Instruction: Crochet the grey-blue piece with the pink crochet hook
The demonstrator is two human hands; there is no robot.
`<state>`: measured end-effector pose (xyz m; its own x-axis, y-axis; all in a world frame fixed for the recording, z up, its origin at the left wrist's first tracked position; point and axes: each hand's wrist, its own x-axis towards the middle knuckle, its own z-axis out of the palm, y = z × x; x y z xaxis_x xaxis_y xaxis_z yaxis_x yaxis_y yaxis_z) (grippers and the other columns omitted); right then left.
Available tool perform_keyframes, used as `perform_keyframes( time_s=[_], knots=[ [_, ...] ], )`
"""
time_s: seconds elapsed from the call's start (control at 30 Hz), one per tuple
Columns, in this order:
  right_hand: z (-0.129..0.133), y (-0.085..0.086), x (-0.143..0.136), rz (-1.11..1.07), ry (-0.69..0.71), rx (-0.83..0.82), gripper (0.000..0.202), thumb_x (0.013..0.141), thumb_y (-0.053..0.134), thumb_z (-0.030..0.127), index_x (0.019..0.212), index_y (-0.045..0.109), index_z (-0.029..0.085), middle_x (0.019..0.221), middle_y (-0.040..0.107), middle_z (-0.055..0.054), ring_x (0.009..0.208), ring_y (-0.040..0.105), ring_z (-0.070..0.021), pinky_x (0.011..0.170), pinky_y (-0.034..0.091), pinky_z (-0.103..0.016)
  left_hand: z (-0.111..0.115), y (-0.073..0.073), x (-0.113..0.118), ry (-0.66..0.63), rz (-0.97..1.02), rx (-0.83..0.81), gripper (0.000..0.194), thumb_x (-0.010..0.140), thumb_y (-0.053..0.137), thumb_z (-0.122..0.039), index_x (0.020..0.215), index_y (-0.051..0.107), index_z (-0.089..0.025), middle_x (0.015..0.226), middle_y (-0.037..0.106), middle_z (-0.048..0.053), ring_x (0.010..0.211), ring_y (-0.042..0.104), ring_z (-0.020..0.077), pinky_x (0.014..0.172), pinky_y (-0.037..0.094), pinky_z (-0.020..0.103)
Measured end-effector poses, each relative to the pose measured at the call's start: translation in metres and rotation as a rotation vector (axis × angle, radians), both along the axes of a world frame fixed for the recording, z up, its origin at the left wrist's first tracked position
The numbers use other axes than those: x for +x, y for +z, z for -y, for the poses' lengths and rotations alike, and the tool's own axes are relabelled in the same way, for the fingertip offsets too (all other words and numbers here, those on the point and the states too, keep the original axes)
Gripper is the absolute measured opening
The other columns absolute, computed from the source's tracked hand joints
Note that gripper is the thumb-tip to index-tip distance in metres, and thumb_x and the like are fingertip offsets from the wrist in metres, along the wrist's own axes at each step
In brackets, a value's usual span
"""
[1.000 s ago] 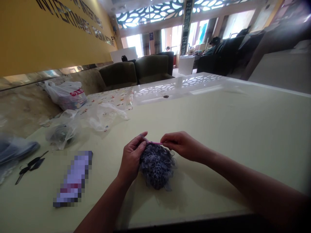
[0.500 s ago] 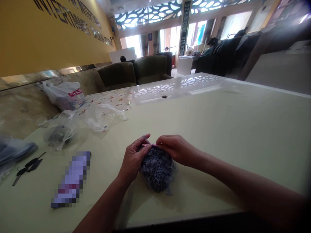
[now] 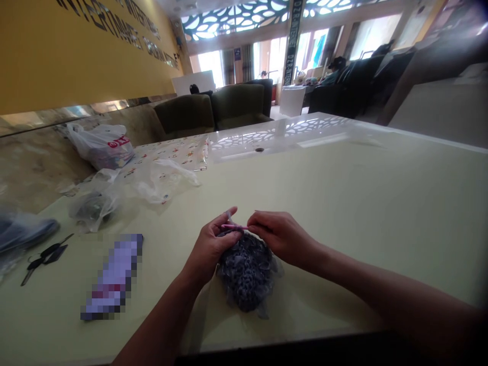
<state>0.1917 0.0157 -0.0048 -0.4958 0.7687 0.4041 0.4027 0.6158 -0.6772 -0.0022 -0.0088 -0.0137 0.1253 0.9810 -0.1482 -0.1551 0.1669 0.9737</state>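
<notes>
A dark grey-blue crocheted piece (image 3: 247,274) with ruffled, see-through edges hangs above the near part of the pale table. My left hand (image 3: 209,244) pinches its upper left edge between thumb and fingers, the index finger raised with a strand over it. A thin pink hook (image 3: 234,227) lies across the top of the piece, its tip pointing left. My right hand (image 3: 280,236) is closed on the hook's right end, at the upper right of the piece.
Left on the table (image 3: 362,213) are keys (image 3: 43,256), a blurred-out purple packet (image 3: 114,277), a clear bag with dark contents (image 3: 93,208) and an empty-looking bag (image 3: 163,180). Behind them stands a filled white bag (image 3: 109,145). Chairs (image 3: 240,104) and a person (image 3: 335,68) are farther back.
The pink hook now shows more of its length, extending left over the piece. My right hand has shifted slightly right, and the crocheted piece hangs a little lower.
</notes>
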Motion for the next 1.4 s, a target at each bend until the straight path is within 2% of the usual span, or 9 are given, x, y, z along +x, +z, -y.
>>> perform_keyframes(
  time_s=[0.27,0.37,0.5,0.67,0.9,1.03,1.13,1.23,1.4],
  knots=[
    [0.0,-0.006,0.001,0.098,-0.045,0.165,0.023,0.099,0.048,0.024,0.082,0.062,0.015,0.077,0.063,-0.004,0.068,0.053,-0.0121,0.065,0.037,-0.024,0.002,0.002,0.002,-0.016,-0.035,0.021,0.058,0.072,0.079,-0.024,0.128,0.068,-0.021,0.102,0.074,0.008,0.086,0.064,0.0171,0.083,0.047,0.03],
    [-0.002,-0.007,0.002,0.086,-0.035,0.134,0.021,0.098,0.048,0.022,0.083,0.061,0.016,0.078,0.063,-0.004,0.069,0.054,-0.0123,0.065,0.037,-0.024,0.003,-0.001,0.004,0.02,0.0,0.034,0.058,0.072,0.081,-0.026,0.128,0.068,-0.022,0.107,0.074,0.009,0.092,0.065,0.018,0.088,0.048,0.031],
    [-0.001,-0.01,0.0,0.067,-0.015,0.123,0.019,0.098,0.048,0.021,0.085,0.06,0.016,0.079,0.064,-0.003,0.071,0.055,-0.0123,0.066,0.038,-0.024,0.003,-0.004,0.006,0.035,0.022,0.03,0.058,0.074,0.081,-0.029,0.129,0.067,-0.024,0.102,0.074,0.006,0.092,0.065,0.0174,0.089,0.048,0.032],
    [0.002,-0.016,-0.003,0.196,-0.079,0.267,0.024,0.098,0.043,0.021,0.081,0.059,0.015,0.077,0.06,-0.005,0.068,0.05,-0.0133,0.063,0.033,-0.025,0.004,0.0,0.005,0.004,0.016,-0.028,0.057,0.072,0.08,-0.024,0.127,0.068,-0.022,0.093,0.074,0.005,0.084,0.064,0.0156,0.083,0.047,0.028],
    [-0.001,0.0,0.003,-0.014,0.099,0.09,0.018,0.096,0.052,0.018,0.081,0.062,0.015,0.073,0.063,-0.001,0.064,0.052,-0.009,0.063,0.038,-0.02,0.005,0.008,0.001,-0.105,0.186,-0.162,0.067,0.065,0.082,-0.021,0.13,0.066,-0.026,0.081,0.067,-0.001,0.07,0.061,0.0111,0.072,0.046,0.025],
    [-0.005,0.008,0.009,-0.044,0.168,0.006,0.018,0.094,0.056,0.017,0.078,0.064,0.014,0.066,0.06,0.002,0.059,0.048,-0.0074,0.058,0.037,-0.019,0.005,0.011,-0.001,-0.144,0.22,-0.156,0.069,0.062,0.083,-0.023,0.129,0.067,-0.026,0.085,0.066,-0.001,0.08,0.067,0.0157,0.081,0.048,0.028],
    [-0.009,0.012,0.014,-0.036,0.195,0.017,0.018,0.094,0.056,0.019,0.079,0.065,0.014,0.066,0.06,0.002,0.059,0.048,-0.0072,0.058,0.037,-0.019,0.004,0.012,-0.005,-0.175,0.257,-0.146,0.071,0.061,0.084,-0.024,0.13,0.066,-0.026,0.084,0.064,-0.002,0.087,0.069,0.0186,0.089,0.047,0.031],
    [-0.011,0.016,0.018,-0.021,0.213,0.055,0.018,0.095,0.057,0.018,0.08,0.065,0.014,0.066,0.06,0.001,0.059,0.048,-0.007,0.058,0.037,-0.018,0.003,0.012,-0.008,-0.211,0.289,-0.12,0.076,0.062,0.084,-0.025,0.135,0.062,-0.025,0.08,0.063,-0.003,0.084,0.069,0.0176,0.094,0.046,0.034],
    [-0.011,0.022,0.025,0.054,0.226,0.21,0.02,0.097,0.054,0.016,0.08,0.064,0.013,0.069,0.059,-0.001,0.061,0.049,-0.0077,0.058,0.037,-0.018,0.002,0.009,-0.01,-0.247,0.287,-0.115,0.08,0.064,0.083,-0.026,0.14,0.057,-0.024,0.078,0.064,-0.002,0.084,0.068,0.0177,0.095,0.046,0.035]
  ],
)
